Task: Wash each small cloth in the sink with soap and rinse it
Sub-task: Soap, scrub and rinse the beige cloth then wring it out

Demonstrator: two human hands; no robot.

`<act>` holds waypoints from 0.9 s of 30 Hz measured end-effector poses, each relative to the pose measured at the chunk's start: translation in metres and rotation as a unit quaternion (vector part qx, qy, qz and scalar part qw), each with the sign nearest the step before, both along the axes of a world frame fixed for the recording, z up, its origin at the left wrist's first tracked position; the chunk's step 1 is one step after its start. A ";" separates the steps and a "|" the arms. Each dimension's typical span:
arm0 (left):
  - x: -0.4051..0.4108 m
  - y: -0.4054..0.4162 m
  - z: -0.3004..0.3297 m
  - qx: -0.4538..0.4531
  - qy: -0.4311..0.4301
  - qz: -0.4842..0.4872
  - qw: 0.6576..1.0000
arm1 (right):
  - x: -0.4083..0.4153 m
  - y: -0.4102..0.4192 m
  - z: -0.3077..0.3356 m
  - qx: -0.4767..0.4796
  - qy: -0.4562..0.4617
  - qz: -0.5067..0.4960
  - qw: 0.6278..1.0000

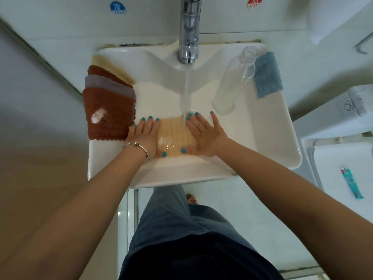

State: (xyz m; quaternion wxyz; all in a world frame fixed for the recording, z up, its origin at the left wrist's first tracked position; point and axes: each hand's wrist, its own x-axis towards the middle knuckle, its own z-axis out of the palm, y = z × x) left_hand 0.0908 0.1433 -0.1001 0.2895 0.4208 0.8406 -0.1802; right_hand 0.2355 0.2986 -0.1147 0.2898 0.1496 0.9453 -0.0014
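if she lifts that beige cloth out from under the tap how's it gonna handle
The beige cloth is probably floppy: it lies flat and soaked in the sink between the left hand and right hand. It likely feels heavy for its size and drips. The white soapy patch suggests some slipperiness.

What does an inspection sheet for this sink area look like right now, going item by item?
Surface: white sink, tap running.
Job's things: beige cloth spread flat under the stream; stack of cloths on the left rim, white powder on the top brown one; blue cloth on the right rim; open clear bottle.
Clutter: tube on the right ledge.
Grippers: left hand and right hand press flat on the beige cloth.
Cables: nothing seen.
Surroundings: cold and hot stickers on the wall, tiled floor.
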 end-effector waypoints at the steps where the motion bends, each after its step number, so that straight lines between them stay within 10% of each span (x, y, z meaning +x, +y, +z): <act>1: 0.001 0.002 -0.001 0.010 -0.019 0.000 1.000 | 0.004 0.003 0.001 0.011 -0.002 0.006 1.000; 13: 0.031 0.054 -0.025 0.170 -0.111 -0.104 0.974 | 0.087 0.044 0.018 0.137 -0.073 -0.084 0.984; 27: -0.010 0.011 -0.029 0.158 -0.041 -0.046 0.985 | 0.024 0.014 0.019 0.007 -0.070 -0.144 0.987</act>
